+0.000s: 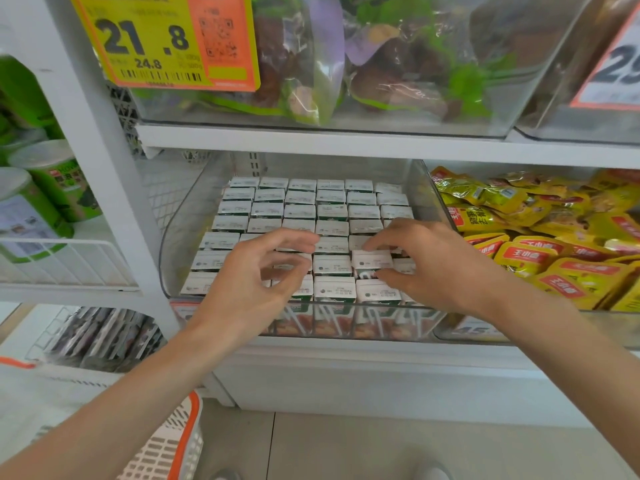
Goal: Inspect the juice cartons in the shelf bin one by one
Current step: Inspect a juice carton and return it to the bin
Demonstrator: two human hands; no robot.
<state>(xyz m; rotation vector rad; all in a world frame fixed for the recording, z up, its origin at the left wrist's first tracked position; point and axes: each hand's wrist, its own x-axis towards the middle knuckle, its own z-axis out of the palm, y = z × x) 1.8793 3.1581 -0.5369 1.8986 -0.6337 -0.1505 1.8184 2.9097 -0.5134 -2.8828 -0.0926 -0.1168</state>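
Noted clear shelf bin (346,308) packed tight with rows of upright juice cartons (301,211). Found left hand (249,282) poised over front rows, fingers loosely curled, holding nothing. Found right hand (426,261) near bin's front right corner, thumb and fingers pinching one carton (372,261). Judged risks: neighbours dragged up or toppled by tight packing; slip from so shallow a pinch.

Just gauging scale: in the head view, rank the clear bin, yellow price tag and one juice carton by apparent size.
1. clear bin
2. yellow price tag, maybe enlarged by nearness
3. juice carton
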